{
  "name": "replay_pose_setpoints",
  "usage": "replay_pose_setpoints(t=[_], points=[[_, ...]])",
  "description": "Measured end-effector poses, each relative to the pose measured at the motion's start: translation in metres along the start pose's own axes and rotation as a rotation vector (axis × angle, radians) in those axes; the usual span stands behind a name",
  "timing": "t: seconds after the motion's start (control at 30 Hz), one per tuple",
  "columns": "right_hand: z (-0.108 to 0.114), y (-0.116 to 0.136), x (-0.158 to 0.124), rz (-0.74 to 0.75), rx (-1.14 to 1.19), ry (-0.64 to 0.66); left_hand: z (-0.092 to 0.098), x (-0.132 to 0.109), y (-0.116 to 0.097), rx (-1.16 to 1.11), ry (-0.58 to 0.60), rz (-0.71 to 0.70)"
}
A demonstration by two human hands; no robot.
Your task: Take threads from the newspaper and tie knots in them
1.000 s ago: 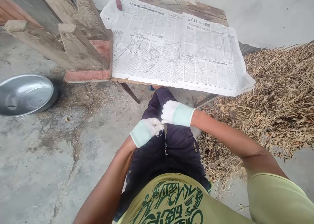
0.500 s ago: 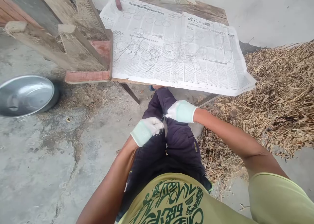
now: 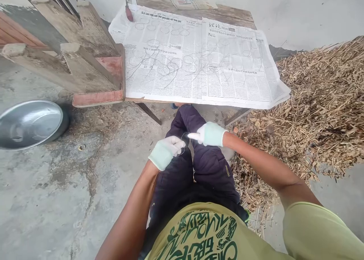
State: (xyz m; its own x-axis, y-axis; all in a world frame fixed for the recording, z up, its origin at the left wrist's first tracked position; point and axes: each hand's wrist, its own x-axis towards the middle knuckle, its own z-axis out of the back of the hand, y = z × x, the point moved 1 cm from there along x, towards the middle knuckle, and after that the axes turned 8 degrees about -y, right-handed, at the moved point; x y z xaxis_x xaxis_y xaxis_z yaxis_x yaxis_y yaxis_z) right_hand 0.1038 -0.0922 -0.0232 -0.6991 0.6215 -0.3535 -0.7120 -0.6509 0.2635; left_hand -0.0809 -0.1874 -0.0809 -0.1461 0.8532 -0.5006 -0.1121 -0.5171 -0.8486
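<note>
Both my hands wear white gloves and meet over my lap, above dark trousers. My left hand (image 3: 166, 151) is closed, pinching a thin wire loop (image 3: 184, 146). My right hand (image 3: 209, 134) is closed too, with its forefinger stretched out toward the left hand and touching the same loop. In front of me a low wooden table carries a spread newspaper (image 3: 196, 55), on which lie several finished wire loops (image 3: 167, 64).
A metal basin (image 3: 30, 123) sits on the concrete floor at the left. A worn wooden bench (image 3: 82, 66) adjoins the table's left side. A heap of dry straw (image 3: 315, 104) fills the right. A dark-handled tool (image 3: 129, 11) lies at the table's far corner.
My right hand has dropped slightly and stretched its forefinger toward the left hand. The view has tilted a little, so the table appears higher in the picture.
</note>
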Motion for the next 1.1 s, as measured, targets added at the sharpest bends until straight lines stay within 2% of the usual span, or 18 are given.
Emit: replay_pose_setpoints(t=[0.13, 0.2, 0.3, 0.43, 0.57, 0.7, 0.8, 0.87, 0.93, 1.0, 1.1], points=[[0.01, -0.03, -0.01, 0.004, 0.22, -0.202, 0.011, -0.004, -0.002, 0.024, 0.115, -0.033], [0.008, -0.032, -0.01, 0.093, 0.26, -0.281, 0.012, -0.004, -0.002, 0.059, 0.146, -0.056], [0.001, -0.02, -0.005, 0.323, 0.155, -0.35, 0.008, -0.005, -0.003, 0.12, 0.176, -0.09], [-0.004, -0.001, 0.004, 0.585, -0.147, -0.299, 0.003, -0.005, -0.001, 0.144, 0.206, -0.101], [-0.002, 0.004, 0.008, 0.67, -0.276, -0.237, 0.002, -0.003, 0.006, 0.097, 0.182, -0.067], [-0.006, 0.004, 0.013, 0.61, -0.258, -0.224, -0.002, -0.001, 0.009, 0.037, 0.137, -0.064], [-0.007, -0.002, 0.015, 0.531, -0.149, -0.245, -0.003, -0.001, 0.009, -0.028, 0.1, -0.071], [-0.004, -0.008, 0.014, 0.419, 0.002, -0.286, 0.0, -0.001, 0.007, -0.047, 0.088, -0.082], [0.002, -0.013, 0.011, 0.236, 0.202, -0.288, 0.005, -0.002, 0.006, -0.056, 0.103, -0.098], [0.008, -0.013, 0.007, 0.051, 0.411, -0.19, 0.008, -0.002, 0.004, -0.071, 0.128, -0.114], [0.012, -0.007, 0.002, -0.087, 0.66, -0.004, 0.008, -0.002, 0.003, -0.069, 0.143, -0.117]])
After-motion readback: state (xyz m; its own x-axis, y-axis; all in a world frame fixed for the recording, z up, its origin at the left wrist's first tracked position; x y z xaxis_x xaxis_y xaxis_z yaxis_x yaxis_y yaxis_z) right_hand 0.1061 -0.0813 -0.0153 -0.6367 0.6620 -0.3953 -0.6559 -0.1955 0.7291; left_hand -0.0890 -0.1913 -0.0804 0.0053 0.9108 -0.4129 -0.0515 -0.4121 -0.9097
